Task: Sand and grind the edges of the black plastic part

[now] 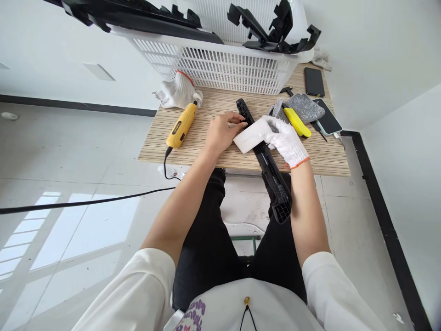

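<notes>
A long black plastic part (270, 168) lies slantwise across the table, its near end jutting past the front edge above my legs. At its far half, my bare left hand (222, 132) has thumb and fingers drawn together at the left edge; the fingertips are partly hidden. My right hand (284, 140), in a white knit glove with an orange cuff, grips a flat white rectangular piece (253, 135). That piece lies across the black part and covers a stretch of its middle. Its lower left corner is close to my left hand.
A corded yellow rotary tool (183, 126) lies left, beside a white glove (179, 90). Behind stands a white slatted basket (227, 69) holding black plastic parts (148, 20). Right are a grey cloth (305, 108), a bright yellow-handled tool (296, 122) and two phones (314, 82).
</notes>
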`<state>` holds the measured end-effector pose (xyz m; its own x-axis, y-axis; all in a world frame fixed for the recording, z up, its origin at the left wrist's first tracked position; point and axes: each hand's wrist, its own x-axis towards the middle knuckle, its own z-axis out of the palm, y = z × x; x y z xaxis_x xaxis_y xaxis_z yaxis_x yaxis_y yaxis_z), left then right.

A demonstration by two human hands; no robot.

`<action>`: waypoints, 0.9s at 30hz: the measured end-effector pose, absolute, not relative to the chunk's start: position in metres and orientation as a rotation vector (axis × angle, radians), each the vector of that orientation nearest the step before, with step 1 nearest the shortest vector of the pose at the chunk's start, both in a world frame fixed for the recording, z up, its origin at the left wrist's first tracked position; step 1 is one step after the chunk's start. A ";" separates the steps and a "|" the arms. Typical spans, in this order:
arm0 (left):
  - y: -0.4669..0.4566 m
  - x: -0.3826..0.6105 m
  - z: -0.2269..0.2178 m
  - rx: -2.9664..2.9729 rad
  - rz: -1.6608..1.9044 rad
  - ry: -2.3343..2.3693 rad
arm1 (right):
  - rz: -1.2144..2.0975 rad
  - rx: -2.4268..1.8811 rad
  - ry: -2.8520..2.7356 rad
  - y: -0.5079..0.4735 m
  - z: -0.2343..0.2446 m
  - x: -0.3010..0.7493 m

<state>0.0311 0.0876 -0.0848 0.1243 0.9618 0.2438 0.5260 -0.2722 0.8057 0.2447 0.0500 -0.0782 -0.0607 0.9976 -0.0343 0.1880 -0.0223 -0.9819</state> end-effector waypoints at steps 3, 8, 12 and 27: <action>0.088 0.031 -0.085 1.885 1.037 1.436 | 1.300 -1.259 -1.216 0.048 -0.074 0.249; 0.087 0.030 -0.084 1.909 1.029 1.445 | 1.274 -1.232 -0.978 0.045 -0.066 0.245; 0.086 0.031 -0.082 1.902 1.018 1.465 | 1.312 -1.311 -1.015 0.041 -0.058 0.243; 0.086 0.031 -0.084 1.915 1.019 1.467 | 1.031 -1.507 -1.139 0.045 -0.070 0.231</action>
<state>0.0310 0.0861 -0.0836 0.1315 0.9588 0.2518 0.5705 -0.2809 0.7718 0.2312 0.0450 -0.0704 0.2108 0.9745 -0.0771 0.1738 -0.1149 -0.9780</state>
